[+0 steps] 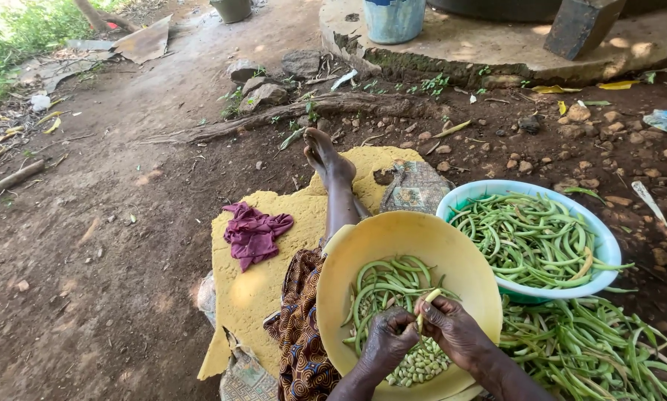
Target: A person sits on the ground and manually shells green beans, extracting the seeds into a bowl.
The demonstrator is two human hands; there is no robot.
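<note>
I see left hand (pixel 388 336) and right hand (pixel 452 327) together over yellow bowl (pixel 363 245), knuckles up, both pinched on one bean pod (pixel 428 304).

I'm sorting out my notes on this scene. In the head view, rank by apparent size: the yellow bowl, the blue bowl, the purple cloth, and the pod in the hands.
1. Yellow bowl and blue bowl: alike; the yellow is nearer, so unsure.
2. Purple cloth.
3. Pod.
</note>
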